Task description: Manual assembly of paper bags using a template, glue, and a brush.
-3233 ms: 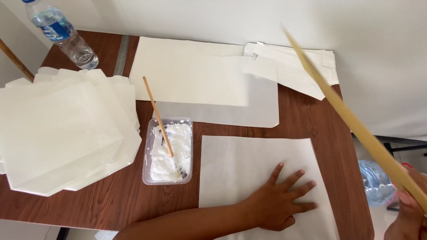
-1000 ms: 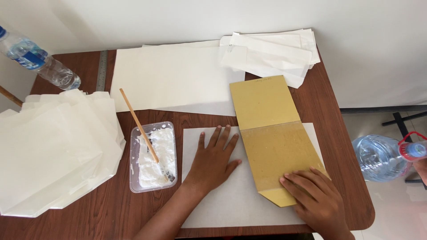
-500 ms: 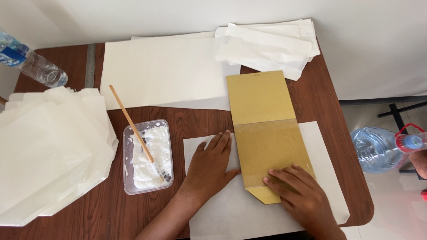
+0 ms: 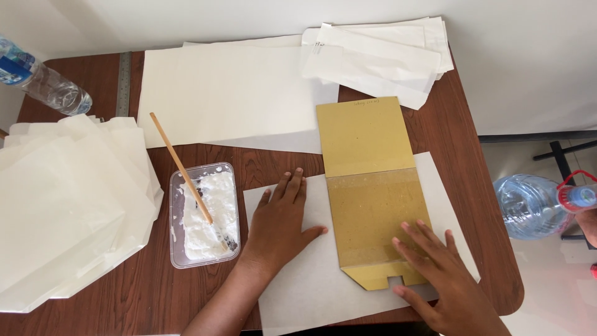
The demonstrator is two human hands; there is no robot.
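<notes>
A yellow-brown cardboard template [image 4: 372, 193] lies lengthwise on a white paper sheet [image 4: 311, 280] at the table's near edge. My left hand [image 4: 280, 221] lies flat on the sheet, fingers together, its thumb beside the template's left edge. My right hand [image 4: 438, 274] presses flat on the template's lower right corner with fingers spread. Neither hand grips anything.
A clear plastic tub of white paste [image 4: 205, 214] with a wooden stick [image 4: 180, 167] stands left of the sheet. Stacked white paper bags [image 4: 62, 205] lie far left, large sheets [image 4: 230, 93] and folded bags [image 4: 379, 53] at the back. A water bottle [image 4: 43, 81] lies top left, a large jug [image 4: 538, 205] stands on the floor.
The template came down from the air onto the sheet. Over the last second my left hand slid to its left edge and my right hand settled on its lower corner.
</notes>
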